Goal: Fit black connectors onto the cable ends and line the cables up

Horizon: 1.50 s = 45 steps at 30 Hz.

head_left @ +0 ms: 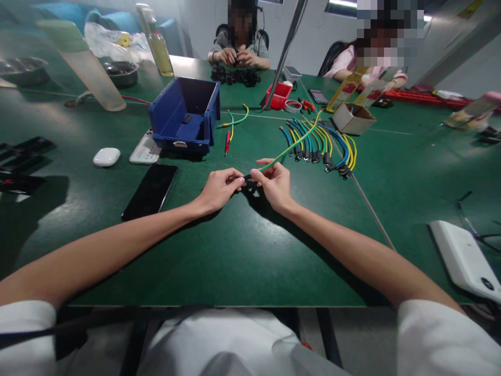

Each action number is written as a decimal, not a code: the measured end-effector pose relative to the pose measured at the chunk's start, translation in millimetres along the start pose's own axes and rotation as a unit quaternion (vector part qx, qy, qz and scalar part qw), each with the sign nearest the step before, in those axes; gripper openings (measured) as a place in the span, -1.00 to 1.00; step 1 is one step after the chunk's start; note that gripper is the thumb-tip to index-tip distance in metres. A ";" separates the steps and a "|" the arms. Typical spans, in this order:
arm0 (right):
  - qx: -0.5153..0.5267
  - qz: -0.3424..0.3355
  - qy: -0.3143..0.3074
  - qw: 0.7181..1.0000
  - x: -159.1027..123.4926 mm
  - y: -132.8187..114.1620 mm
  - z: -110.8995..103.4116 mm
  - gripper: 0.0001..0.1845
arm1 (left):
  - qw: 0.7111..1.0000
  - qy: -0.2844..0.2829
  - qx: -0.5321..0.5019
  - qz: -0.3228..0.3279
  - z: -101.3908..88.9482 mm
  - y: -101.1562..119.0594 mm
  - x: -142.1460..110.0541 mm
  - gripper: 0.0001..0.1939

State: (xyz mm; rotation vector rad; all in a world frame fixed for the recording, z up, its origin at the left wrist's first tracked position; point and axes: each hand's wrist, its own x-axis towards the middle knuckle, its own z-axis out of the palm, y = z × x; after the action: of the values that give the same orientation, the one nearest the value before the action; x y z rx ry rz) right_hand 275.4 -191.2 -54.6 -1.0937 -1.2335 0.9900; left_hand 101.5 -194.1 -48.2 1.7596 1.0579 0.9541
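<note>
Between my two hands is a yellow-green wire (295, 144) with a black sleeve (247, 177) at its near end. My left hand (221, 187) pinches the tip of that black end. The fingers of my right hand (275, 185) are closed round the wire just beside the sleeve, and its free length rises to the upper right. Beyond my right hand lies a row of blue, yellow and green wires (323, 141), several with black sleeves and metal lugs. Two short wires (238, 121), one with a red end (227, 142), lie past my hands.
A blue bin (183, 117) stands ahead on the left, near a black phone (151, 192), another phone (146, 148) and a white case (107, 156). A metal pole (285, 52), red box (279, 95) and cardboard box (353, 119) are farther back. Right sits a white device (464, 258). Two people sit opposite.
</note>
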 end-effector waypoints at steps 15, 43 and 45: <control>-0.023 -0.054 -0.050 0.997 -1.8 -0.7 -0.7 -0.36 | 0.983 -0.089 -0.155 -0.037 -2.9 3.2 3.4 -0.83; -0.001 -0.034 -0.054 0.998 -4.3 -4.0 0.9 -0.35 | 0.987 -0.090 -0.125 -0.041 -3.6 0.7 1.7 -0.79; -0.006 -0.034 -0.057 0.998 -4.5 -3.8 0.6 -0.35 | 0.988 -0.091 -0.119 -0.043 -3.5 -0.2 1.6 -0.78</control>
State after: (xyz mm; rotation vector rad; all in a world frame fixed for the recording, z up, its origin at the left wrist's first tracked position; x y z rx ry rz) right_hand 274.3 -196.4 -51.8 -1.0101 -1.3614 1.0044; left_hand 98.9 -191.6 -46.9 1.5585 0.8587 0.8138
